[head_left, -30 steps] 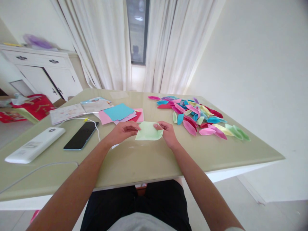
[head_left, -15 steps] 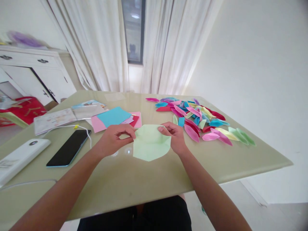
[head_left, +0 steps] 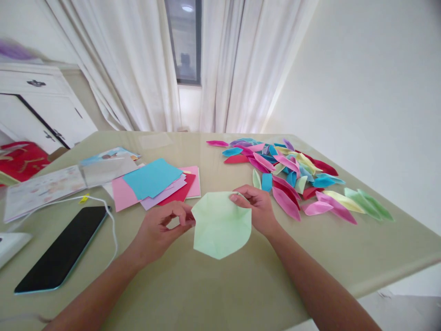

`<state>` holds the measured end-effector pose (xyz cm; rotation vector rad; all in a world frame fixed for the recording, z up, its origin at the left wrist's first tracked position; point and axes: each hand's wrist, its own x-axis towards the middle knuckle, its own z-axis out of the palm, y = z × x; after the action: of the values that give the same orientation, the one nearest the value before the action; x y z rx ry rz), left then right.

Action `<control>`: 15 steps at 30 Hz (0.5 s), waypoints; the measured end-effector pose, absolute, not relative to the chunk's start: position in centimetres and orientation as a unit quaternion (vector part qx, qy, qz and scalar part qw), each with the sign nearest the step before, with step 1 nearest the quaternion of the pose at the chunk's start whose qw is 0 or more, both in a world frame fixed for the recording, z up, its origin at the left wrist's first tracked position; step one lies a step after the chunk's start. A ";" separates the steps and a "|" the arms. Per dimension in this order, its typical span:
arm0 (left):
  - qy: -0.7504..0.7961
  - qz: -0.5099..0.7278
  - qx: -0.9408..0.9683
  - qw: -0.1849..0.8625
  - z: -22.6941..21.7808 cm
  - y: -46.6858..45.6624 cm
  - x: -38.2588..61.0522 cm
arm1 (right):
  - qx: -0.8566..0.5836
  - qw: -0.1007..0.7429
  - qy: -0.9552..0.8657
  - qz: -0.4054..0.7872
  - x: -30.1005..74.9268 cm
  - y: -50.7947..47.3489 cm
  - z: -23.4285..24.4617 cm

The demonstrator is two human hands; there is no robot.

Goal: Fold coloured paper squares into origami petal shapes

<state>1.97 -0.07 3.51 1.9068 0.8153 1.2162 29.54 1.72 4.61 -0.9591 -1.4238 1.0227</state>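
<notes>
A pale green paper sheet [head_left: 220, 227], partly unfolded with visible creases, lies in front of me on the olive glass table [head_left: 241, 289]. My left hand [head_left: 160, 230] pinches its left corner between thumb and fingers. My right hand [head_left: 258, 209] grips the paper's upper right edge, fingers curled over it. A stack of flat coloured sheets [head_left: 155, 181], blue on top of pink, purple and red, lies just behind my left hand.
A heap of several folded paper petals [head_left: 296, 177] in pink, blue, red, yellow and green spreads at the right. A black phone [head_left: 64, 248] with a white cable [head_left: 103, 207] lies at the left, booklets [head_left: 51, 181] behind it. White curtains and a cabinet stand beyond.
The green paper has been opened out from a narrow fold into a wider sheet and drawn nearer to me. The camera has moved closer to the table.
</notes>
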 end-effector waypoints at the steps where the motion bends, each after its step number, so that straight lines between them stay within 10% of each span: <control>1: 0.327 0.472 0.735 0.361 3.1 -0.1 2.0 | -0.407 0.537 -0.602 0.428 29.6 1.6 4.4; 15: 0.332 0.404 0.832 0.185 2.0 -0.6 1.2 | -0.424 0.467 -0.663 0.404 30.1 1.2 3.9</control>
<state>1.20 -0.59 1.98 2.3447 0.9355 1.1379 30.05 1.18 3.93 -1.0403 -1.6261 0.9916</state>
